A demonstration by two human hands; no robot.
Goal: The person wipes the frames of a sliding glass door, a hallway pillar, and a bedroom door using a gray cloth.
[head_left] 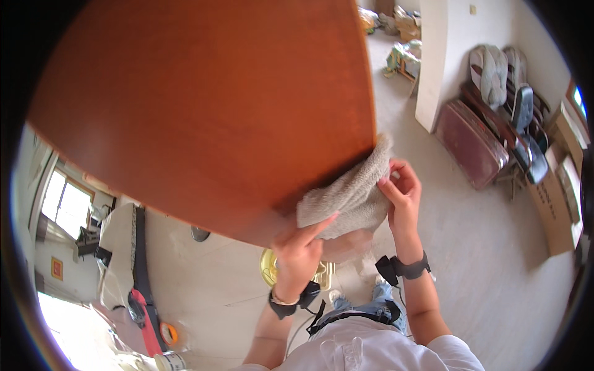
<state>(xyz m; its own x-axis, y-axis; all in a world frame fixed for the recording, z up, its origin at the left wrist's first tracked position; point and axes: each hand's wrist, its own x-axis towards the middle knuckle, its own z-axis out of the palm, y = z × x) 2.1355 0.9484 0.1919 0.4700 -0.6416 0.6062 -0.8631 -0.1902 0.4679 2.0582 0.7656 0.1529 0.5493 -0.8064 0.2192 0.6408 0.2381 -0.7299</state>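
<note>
The gray plush cloth [349, 201] lies at the near right corner of the reddish-brown wooden tabletop [216, 111], partly over its surface and partly past its edge. The right hand [403, 188], just beyond the tabletop's right side, pinches the cloth's outer margin between thumb and fingers; the left hand [299, 250], at the tabletop's near edge, extends its index finger along the cloth's lower border, and whether its thumb grips the fabric I cannot tell. Because so much cloth overhangs the tabletop, a loosened right pinch could let it slide off. Grit caught in the pile might scratch the glossy finish if pressed. The thin cable [299, 334] below the tabletop's near edge, by the left wrist, could snag during a wide reach.
</note>
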